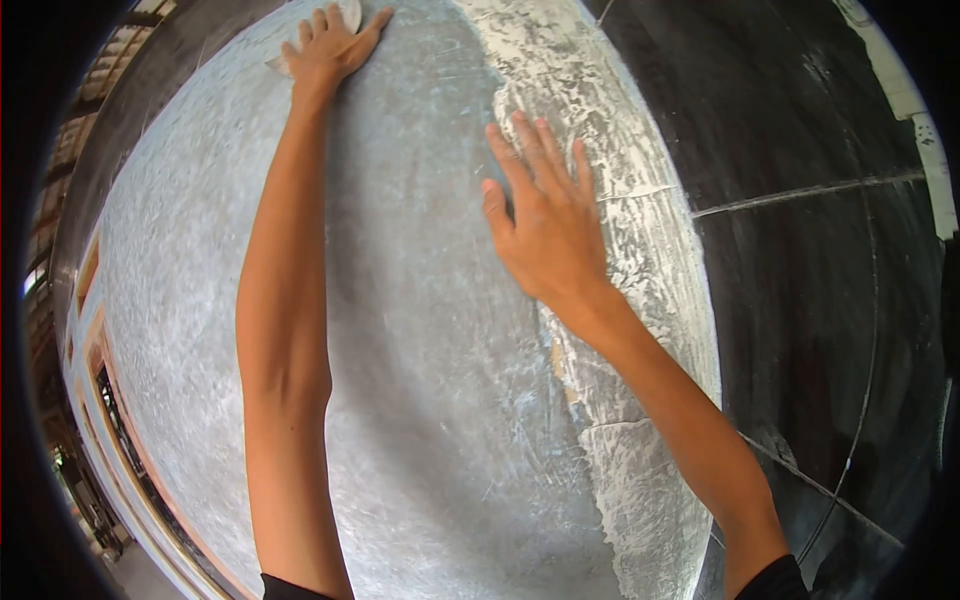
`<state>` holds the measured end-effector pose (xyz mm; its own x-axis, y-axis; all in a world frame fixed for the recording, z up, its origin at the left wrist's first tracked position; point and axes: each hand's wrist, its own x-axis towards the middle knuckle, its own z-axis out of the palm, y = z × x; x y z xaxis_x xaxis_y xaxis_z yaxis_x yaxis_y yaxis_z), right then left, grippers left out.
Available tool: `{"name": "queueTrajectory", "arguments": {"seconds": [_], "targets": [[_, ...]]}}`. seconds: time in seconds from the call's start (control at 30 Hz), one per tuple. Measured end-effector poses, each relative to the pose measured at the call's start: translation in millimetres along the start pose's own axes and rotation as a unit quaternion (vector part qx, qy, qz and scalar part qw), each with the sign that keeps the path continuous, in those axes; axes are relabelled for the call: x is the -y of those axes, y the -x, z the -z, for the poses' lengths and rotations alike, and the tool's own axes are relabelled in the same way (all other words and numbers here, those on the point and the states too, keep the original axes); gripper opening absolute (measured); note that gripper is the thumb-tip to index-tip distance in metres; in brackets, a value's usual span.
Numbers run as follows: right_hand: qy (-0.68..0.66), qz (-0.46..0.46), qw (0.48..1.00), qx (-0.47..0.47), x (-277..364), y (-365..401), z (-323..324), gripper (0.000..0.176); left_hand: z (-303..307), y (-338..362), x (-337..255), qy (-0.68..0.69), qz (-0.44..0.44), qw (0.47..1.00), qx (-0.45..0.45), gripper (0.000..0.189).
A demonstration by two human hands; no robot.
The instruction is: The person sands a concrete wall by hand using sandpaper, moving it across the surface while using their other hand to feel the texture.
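My left hand (330, 45) is at the top of a grey-blue wall surface (420, 230), holding a pale flat piece (350, 14) against it. The piece shows past the spread fingers on both sides; the part under the palm is hidden. Lower and to the right, my right hand (548, 215) has its fingers apart and nothing in it. It lies over the border between the smooth grey-blue area and a rough whitish strip (640, 250), and seems to rest on the surface.
Dark panels (800, 300) with pale joint lines fill the right side. At the far left are a window-like opening with an orange-brown frame (105, 345) and roof beams (95, 105). Cracks cross the whitish strip.
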<state>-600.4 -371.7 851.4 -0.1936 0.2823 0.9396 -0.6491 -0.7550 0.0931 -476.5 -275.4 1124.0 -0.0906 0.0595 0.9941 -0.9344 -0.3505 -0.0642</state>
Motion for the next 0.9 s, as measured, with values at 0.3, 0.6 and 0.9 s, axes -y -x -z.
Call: {"name": "queueTrajectory", "arguments": {"seconds": [0.3,0.6,0.9], "targets": [[-0.004,-0.001,1.0,0.011,3,-1,3,0.051,-46,30,-139,0.052,-0.171,0.983,-0.041,0.098],[-0.006,0.003,1.0,0.027,-4,-1,5,0.05,-29,13,-67,0.08,-0.135,0.986,-0.055,0.091],[-0.001,-0.007,1.0,0.02,2,0,3,0.05,-15,-20,125,-0.043,-0.024,0.994,-0.096,0.096]]}}
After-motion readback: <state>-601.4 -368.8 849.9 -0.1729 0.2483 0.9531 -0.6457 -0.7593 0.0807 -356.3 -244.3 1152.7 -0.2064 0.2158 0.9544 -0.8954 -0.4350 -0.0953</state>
